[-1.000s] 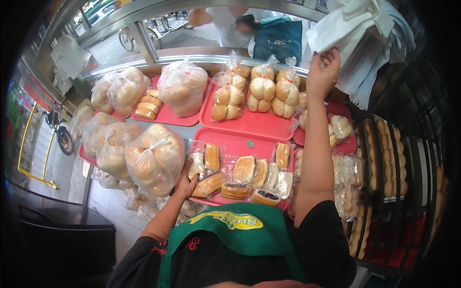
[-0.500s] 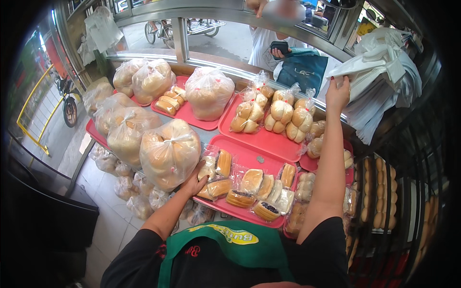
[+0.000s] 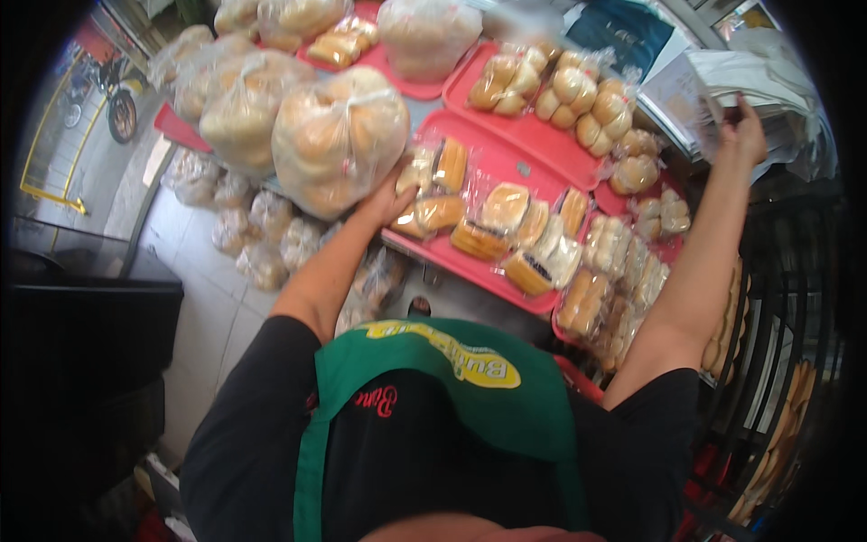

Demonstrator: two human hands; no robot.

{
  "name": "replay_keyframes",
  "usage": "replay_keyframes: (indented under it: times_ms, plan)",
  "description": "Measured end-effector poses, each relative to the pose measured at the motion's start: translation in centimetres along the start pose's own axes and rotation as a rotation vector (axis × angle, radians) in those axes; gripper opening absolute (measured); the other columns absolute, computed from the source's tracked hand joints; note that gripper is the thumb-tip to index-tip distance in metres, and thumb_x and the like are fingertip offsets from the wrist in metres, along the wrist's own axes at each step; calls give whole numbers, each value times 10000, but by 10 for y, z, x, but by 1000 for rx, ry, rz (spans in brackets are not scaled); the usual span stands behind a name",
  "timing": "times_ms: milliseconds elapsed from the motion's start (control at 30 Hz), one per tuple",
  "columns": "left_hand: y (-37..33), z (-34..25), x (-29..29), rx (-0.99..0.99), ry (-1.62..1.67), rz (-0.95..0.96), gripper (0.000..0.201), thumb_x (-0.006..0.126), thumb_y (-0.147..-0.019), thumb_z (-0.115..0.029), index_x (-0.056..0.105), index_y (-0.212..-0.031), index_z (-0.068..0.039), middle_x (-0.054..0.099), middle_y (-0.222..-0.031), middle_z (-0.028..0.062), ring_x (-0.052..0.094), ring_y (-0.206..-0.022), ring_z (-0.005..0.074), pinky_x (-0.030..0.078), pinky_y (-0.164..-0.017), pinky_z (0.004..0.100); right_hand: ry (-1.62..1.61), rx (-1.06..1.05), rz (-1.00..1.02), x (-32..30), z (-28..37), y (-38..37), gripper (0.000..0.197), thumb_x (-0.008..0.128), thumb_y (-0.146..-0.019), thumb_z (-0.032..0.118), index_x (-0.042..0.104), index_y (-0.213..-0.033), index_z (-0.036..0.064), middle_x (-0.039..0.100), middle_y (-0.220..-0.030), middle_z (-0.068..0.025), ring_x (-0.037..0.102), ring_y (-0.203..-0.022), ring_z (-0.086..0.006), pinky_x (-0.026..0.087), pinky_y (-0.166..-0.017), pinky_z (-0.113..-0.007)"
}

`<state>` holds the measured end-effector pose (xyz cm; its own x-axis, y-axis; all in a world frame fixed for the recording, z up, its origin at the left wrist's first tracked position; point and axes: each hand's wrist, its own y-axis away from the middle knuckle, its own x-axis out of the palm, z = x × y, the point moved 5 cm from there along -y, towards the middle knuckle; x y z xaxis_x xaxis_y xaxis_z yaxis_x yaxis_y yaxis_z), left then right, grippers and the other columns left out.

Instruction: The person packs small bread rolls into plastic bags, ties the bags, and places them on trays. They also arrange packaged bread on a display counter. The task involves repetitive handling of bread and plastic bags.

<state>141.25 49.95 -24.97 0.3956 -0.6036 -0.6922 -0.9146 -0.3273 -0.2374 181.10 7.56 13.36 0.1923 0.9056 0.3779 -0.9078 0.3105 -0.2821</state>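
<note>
My right hand (image 3: 744, 137) is raised at the far right, its fingers pinching the edge of a white plastic bag (image 3: 736, 77) in a hanging bunch of such bags. My left hand (image 3: 392, 200) rests at the near left edge of a red tray (image 3: 492, 176), thumb stretched out, some fingers partly hidden. It lies beside small wrapped breads (image 3: 437, 213) and against a large clear bag of round bread (image 3: 341, 135). More wrapped pastries with dark filling (image 3: 528, 271) lie on that tray.
Behind, another red tray (image 3: 533, 135) carries bagged bun clusters (image 3: 573, 86). Large bread bags (image 3: 244, 113) crowd the left. Packed rolls (image 3: 587, 303) sit at right, near a dark rack (image 3: 795, 361). Smaller bags (image 3: 266, 262) hang low. A dark green bag (image 3: 623, 36) is beyond the counter.
My view has tilted down, so the counter sits higher in the picture. My right hand has shifted right and inward along the plastic bags. My left hand stays at the tray edge.
</note>
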Motion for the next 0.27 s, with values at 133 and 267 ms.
replay_keyframes:
  times_ms: [133, 267]
  plan:
    - [0, -10, -7, 15, -66, -40, 621, 620, -870, -367, 444, -1406, -106, 452, -1421, 218, 401, -1324, 402, 306, -1115, 428, -209, 212, 131, 8, 17, -17, 232, 709, -762, -99, 611, -969, -55, 631, -940, -137, 617, -887, -262, 527, -780, -415]
    - [5, -15, -11, -27, -44, -16, 658, 618, -873, -428, 423, -1420, -119, 441, -1437, 200, 383, -1340, 384, 296, -1115, 433, -183, 179, 77, -2, 53, -16, 189, 677, -804, -94, 610, -974, -46, 626, -916, -137, 604, -912, -278, 499, -852, -450]
